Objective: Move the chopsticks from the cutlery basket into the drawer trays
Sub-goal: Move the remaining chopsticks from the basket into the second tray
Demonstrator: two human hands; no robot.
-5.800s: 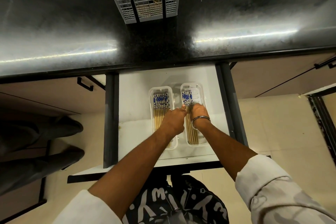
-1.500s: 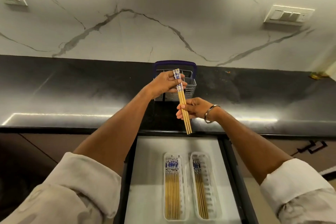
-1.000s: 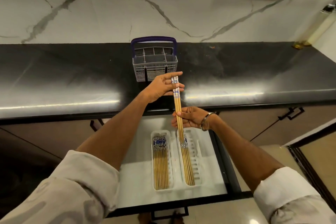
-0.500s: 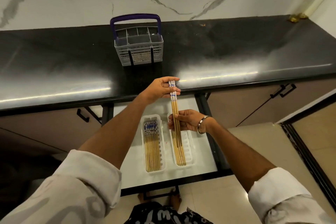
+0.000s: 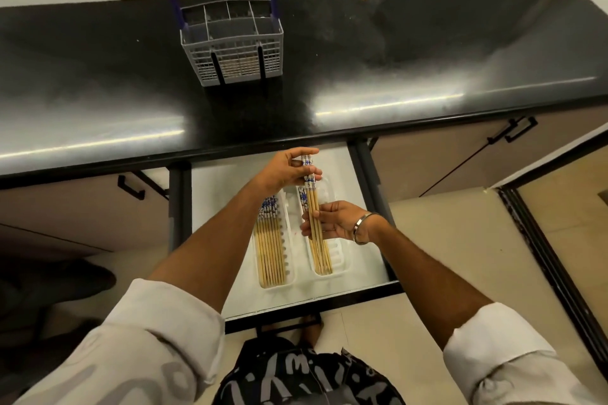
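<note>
Chopsticks [image 5: 312, 204] over right tray [image 5: 339, 256] near drawer [image 5: 368, 207] right edge | left hand [image 5: 289, 168] pinches tops, right hand [image 5: 332, 222] closed around middle | risk: uneven release, sticks land crooked over tray rim

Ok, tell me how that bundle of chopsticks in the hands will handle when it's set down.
The chopsticks look stiff: they stay straight between the left hand and right hand. Thin and wooden, so probably light. Loose in the bundle, they may slide apart, though the right tray should keep them in.
</note>
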